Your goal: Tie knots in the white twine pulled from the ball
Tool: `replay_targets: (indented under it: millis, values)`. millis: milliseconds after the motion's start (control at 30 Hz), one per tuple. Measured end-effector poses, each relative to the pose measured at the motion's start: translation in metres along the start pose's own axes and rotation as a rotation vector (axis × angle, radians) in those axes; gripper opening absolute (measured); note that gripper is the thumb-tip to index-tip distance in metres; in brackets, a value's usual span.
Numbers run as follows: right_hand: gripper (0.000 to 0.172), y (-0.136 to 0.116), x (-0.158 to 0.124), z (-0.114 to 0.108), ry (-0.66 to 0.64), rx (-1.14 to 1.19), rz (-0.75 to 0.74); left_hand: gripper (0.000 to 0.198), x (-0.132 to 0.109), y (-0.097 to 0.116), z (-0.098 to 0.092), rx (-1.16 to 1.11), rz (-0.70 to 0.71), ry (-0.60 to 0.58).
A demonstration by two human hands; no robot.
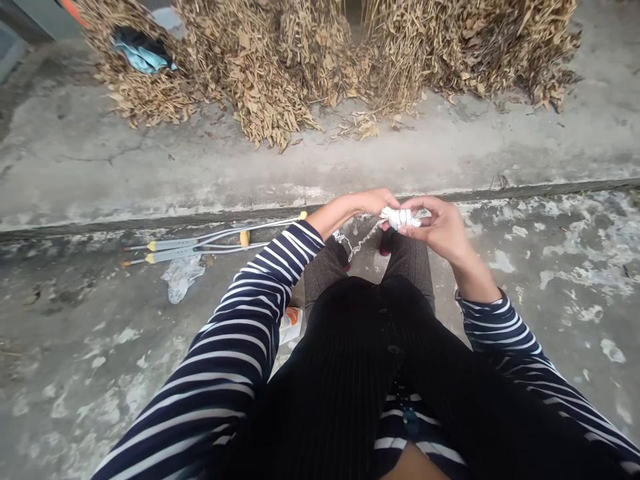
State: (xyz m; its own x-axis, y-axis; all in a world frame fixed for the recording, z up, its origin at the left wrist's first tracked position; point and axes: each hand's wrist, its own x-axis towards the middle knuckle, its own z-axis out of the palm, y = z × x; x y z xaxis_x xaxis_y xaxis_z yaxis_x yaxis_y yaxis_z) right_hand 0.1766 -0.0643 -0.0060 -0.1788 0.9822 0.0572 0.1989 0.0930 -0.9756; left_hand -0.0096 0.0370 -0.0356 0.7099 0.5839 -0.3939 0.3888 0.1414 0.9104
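A small white bundle of cord (pixel 400 218) is held between my two hands, above my lower legs. Thin dark line, a thread or wire, crosses its middle. My left hand (pixel 375 201) grips the bundle's left end with the fingers closed. At its right end, my right hand (pixel 443 227) pinches it between thumb and fingers. A loose, knotted length of white cord (pixel 361 245) trails from the left end down beside my leg. Part of the bundle is covered by my fingers.
A pair of crutches (pixel 185 248) lies on the ground at left, next to a crumpled clear plastic bag (pixel 183 277). Dry leafy stalks (pixel 280 73) are heaped on a raised concrete ledge (pixel 215 170) ahead. A white-and-orange packet (pixel 291 323) is partly hidden by my left sleeve.
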Motion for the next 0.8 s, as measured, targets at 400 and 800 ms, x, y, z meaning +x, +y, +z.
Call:
replay_targets:
  millis: [400,800]
  values:
    - [0.049,0.022,0.013,-0.012,0.047,0.386,0.199,0.041,-0.023,-0.044,0.033,-0.44,0.103,-0.254]
    - [0.056,0.04,0.027,-0.019,0.077,0.512,0.314,0.032,-0.029,-0.031,0.058,-0.319,0.231,0.405]
